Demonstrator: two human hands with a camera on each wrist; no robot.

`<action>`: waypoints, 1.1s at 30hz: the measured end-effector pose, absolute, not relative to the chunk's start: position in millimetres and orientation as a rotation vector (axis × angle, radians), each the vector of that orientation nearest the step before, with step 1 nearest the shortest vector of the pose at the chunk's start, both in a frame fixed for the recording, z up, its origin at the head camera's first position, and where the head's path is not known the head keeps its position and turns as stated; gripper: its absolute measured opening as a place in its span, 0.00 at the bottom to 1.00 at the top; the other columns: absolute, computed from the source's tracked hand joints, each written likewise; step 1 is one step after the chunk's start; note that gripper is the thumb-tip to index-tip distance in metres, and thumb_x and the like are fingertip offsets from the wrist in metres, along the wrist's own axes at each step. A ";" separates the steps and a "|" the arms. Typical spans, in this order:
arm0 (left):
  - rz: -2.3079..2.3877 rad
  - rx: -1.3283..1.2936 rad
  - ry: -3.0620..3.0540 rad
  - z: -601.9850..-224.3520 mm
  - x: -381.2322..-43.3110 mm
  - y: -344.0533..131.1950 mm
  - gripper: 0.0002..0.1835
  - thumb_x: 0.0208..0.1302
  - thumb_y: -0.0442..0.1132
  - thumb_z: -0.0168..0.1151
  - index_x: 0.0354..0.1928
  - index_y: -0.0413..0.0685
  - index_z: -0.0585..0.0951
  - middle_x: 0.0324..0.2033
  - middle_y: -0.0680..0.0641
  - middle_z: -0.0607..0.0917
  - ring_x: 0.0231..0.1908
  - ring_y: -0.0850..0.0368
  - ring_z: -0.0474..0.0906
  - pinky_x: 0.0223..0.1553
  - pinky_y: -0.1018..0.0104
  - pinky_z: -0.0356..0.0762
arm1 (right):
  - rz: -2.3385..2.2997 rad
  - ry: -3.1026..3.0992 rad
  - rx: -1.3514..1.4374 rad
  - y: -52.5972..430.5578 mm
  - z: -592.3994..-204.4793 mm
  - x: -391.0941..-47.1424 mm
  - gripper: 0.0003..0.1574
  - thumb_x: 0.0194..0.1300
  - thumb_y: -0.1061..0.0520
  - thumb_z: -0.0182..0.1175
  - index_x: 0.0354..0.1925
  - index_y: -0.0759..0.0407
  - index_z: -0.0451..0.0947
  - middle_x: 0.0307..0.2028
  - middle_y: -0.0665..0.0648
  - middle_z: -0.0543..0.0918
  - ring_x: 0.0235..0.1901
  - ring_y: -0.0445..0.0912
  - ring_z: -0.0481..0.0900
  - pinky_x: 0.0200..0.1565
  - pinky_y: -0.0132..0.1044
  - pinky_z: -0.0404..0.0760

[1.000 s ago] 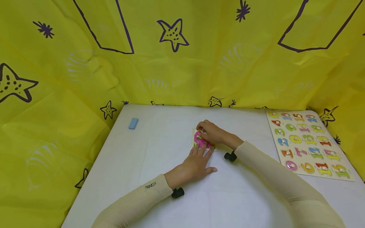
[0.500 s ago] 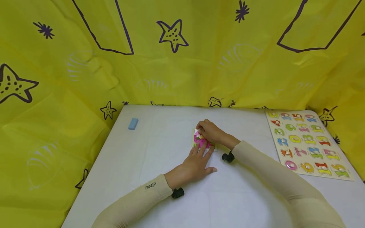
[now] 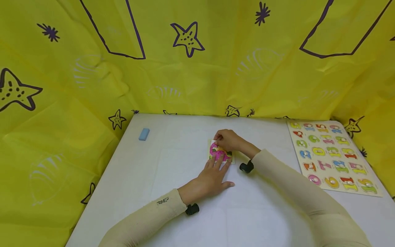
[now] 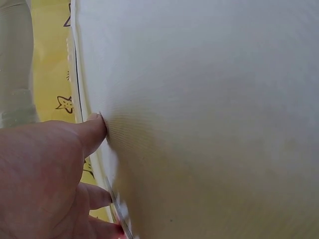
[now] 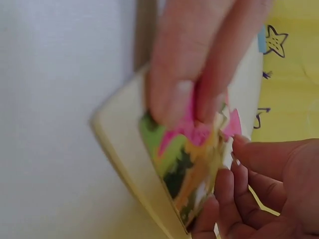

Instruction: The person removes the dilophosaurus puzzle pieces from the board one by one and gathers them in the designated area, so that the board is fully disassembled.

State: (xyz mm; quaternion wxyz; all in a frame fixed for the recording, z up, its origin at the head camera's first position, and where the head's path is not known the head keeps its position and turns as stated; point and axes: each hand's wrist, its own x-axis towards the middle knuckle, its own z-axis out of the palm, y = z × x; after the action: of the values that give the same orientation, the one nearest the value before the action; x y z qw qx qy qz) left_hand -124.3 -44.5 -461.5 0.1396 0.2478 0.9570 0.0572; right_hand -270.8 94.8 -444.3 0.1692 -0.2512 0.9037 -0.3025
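We record the left hand with fingers straight, resting on the picture puzzle; thumb and fingers of the right hand curl at its far edge, though we cannot tell whether they pinch it. We judge the step to be fitting or straightening that edge; the next move would call for steady left pressure and fine alignment. The left hand lies palm-down, the right bends inward. The puzzle sits on the white table, well apart from the blue block and number board

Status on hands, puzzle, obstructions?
Left hand: fingers straight, on rectangular pink-dinosaur puzzle. Right hand: fingers curled at its far edge. Puzzle on white table, partly hidden. Blue rectangular block, pale number board: both apart.
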 end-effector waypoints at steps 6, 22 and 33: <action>0.175 0.714 2.760 -460.6 -123.4 -44.0 0.46 0.76 0.69 0.52 0.85 0.53 0.55 0.84 0.41 0.52 0.82 0.35 0.50 0.81 0.46 0.54 | -0.928 2.487 -0.727 104.0 -438.5 -275.7 0.08 0.75 0.59 0.65 0.45 0.63 0.85 0.41 0.58 0.87 0.42 0.49 0.78 0.52 0.44 0.80; 0.178 0.694 2.755 -461.1 -123.4 -43.1 0.46 0.76 0.69 0.52 0.85 0.53 0.54 0.84 0.41 0.52 0.82 0.35 0.49 0.81 0.45 0.53 | -0.930 2.477 -0.724 151.4 -423.7 -291.1 0.09 0.77 0.59 0.62 0.47 0.63 0.86 0.43 0.59 0.88 0.42 0.49 0.77 0.47 0.40 0.78; 0.184 0.701 2.767 -460.7 -122.9 -43.7 0.46 0.76 0.68 0.53 0.85 0.53 0.55 0.84 0.41 0.53 0.82 0.35 0.49 0.81 0.45 0.53 | -0.809 2.429 -0.722 203.1 -414.7 -291.3 0.11 0.78 0.56 0.62 0.48 0.63 0.86 0.42 0.58 0.86 0.41 0.47 0.75 0.47 0.40 0.76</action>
State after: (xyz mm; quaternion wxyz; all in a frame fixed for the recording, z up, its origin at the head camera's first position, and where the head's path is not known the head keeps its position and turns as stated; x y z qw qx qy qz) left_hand -122.9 -43.7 -460.7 0.1401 0.2427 0.9578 0.0637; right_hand -291.3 203.1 -414.7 0.2386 -0.2636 0.8868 -0.2953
